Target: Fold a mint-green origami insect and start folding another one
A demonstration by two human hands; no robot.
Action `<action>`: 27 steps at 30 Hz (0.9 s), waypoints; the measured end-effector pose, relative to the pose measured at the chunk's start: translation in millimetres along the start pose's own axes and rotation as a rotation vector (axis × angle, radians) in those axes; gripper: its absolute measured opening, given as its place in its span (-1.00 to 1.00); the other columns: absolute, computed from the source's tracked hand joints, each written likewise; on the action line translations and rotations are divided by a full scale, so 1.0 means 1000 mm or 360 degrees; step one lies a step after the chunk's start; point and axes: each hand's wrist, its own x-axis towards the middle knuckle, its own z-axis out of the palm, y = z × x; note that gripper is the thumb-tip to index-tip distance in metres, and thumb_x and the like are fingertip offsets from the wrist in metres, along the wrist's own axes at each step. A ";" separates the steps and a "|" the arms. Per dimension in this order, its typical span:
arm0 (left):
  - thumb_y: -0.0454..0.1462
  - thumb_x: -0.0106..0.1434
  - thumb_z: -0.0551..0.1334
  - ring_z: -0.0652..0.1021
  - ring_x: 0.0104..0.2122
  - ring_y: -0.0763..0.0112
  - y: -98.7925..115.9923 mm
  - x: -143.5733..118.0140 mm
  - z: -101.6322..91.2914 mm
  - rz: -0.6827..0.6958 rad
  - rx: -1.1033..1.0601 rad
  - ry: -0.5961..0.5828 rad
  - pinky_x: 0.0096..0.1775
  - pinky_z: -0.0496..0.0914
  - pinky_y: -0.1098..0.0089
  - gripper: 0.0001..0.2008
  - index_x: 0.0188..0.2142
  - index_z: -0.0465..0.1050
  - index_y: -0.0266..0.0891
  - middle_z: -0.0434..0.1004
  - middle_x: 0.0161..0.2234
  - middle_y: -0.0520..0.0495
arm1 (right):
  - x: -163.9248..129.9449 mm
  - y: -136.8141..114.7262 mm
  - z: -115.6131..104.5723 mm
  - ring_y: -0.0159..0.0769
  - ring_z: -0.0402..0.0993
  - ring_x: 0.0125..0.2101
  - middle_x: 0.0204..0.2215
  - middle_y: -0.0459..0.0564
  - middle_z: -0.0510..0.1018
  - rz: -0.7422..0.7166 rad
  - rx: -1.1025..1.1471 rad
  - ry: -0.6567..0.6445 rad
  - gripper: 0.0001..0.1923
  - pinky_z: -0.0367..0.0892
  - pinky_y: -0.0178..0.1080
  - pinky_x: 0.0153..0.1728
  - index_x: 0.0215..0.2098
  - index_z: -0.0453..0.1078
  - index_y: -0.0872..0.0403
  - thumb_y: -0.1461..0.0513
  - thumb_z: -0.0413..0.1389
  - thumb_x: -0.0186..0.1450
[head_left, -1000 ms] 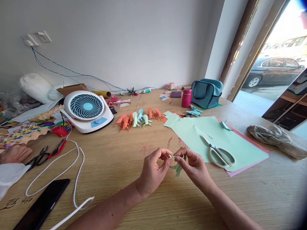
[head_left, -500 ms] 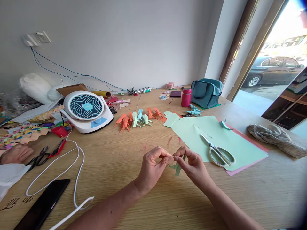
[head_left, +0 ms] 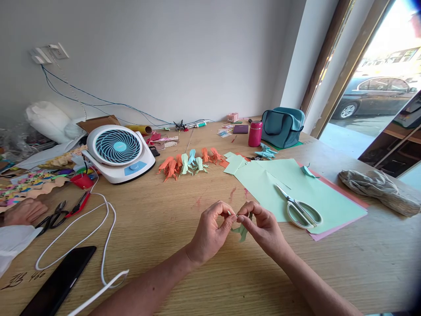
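My left hand (head_left: 210,230) and right hand (head_left: 263,228) stay pinched on the small green paper fold (head_left: 242,230) near the table's (head_left: 164,228) front edge, barely shifted, so I'm mid-crease.

Scene is lit by daylight from the open doorway (head_left: 378,87) at right; the outdoor area is blown out near the top right corner. The counter (head_left: 184,263) is evenly and brightly lit, with only soft, short shadows cast under the hands and the fan (head_left: 117,151). The wall (head_left: 164,52) is rendered in flat grey. Wide-angle distortion is seen at the edges: door frame lines are bowed, corners are darkened. Focus is held sharp throughout; no motion blur is noted.
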 end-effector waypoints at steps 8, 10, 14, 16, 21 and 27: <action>-0.22 0.32 0.23 0.47 -0.37 0.43 -0.006 -0.001 -0.001 -0.0162 -0.0100 0.0033 -0.26 0.35 0.46 -0.80 -0.41 0.43 -0.26 0.48 -0.42 -0.01 | 0.001 0.001 -0.002 -0.28 0.38 -0.39 -0.46 -0.09 0.47 0.0061 0.0046 0.0037 -0.83 0.30 -0.21 -0.33 -0.35 0.41 0.02 0.11 0.15 0.34; -0.19 0.28 0.28 0.49 -0.36 0.43 -0.007 0.001 -0.003 -0.0170 -0.0122 0.0023 -0.23 0.36 0.45 -0.81 -0.38 0.48 -0.26 0.52 -0.39 -0.03 | 0.001 0.003 -0.002 -0.28 0.40 -0.39 -0.44 -0.09 0.48 0.0068 0.0049 0.0085 -0.83 0.31 -0.21 -0.34 -0.33 0.42 0.02 0.10 0.15 0.33; -0.14 0.27 0.29 0.49 -0.33 0.43 -0.004 0.007 -0.009 -0.0158 -0.0049 0.0107 -0.18 0.35 0.42 -0.79 -0.22 0.50 -0.25 0.56 -0.27 -0.05 | 0.003 0.007 -0.004 -0.24 0.41 -0.32 -0.39 -0.07 0.50 -0.0009 -0.0077 0.0320 -0.87 0.31 -0.16 -0.25 -0.32 0.42 0.01 0.12 0.16 0.32; -0.08 0.30 0.23 0.45 -0.44 0.46 -0.003 0.008 -0.010 -0.0260 -0.0011 0.0090 -0.31 0.33 0.45 -0.70 -0.40 0.48 -0.27 0.52 -0.44 -0.02 | 0.003 0.005 -0.005 -0.21 0.40 -0.31 -0.39 -0.07 0.51 -0.0113 -0.0224 0.0436 -0.90 0.29 -0.13 -0.21 -0.33 0.42 -0.01 0.16 0.17 0.33; 0.12 0.34 0.05 0.38 -0.62 0.51 -0.006 0.000 0.000 -0.0613 -0.0394 -0.0579 -0.49 0.24 0.46 -0.40 -0.54 0.48 -0.31 0.47 -0.58 -0.05 | 0.000 -0.003 -0.006 -0.21 0.39 -0.37 -0.43 -0.09 0.59 -0.0537 -0.0631 0.0483 -0.92 0.21 -0.07 -0.20 -0.30 0.43 -0.05 0.28 0.15 0.33; 0.12 0.16 0.30 0.48 -0.43 0.50 -0.010 -0.002 0.008 -0.1128 -0.1301 -0.0366 -0.44 0.26 0.53 -0.53 -0.34 0.52 -0.29 0.48 -0.42 -0.04 | -0.006 0.002 -0.008 -0.22 0.47 -0.35 -0.30 -0.12 0.68 -0.0912 -0.0959 0.0244 -0.81 0.17 -0.04 -0.13 -0.25 0.49 -0.11 0.34 0.16 0.30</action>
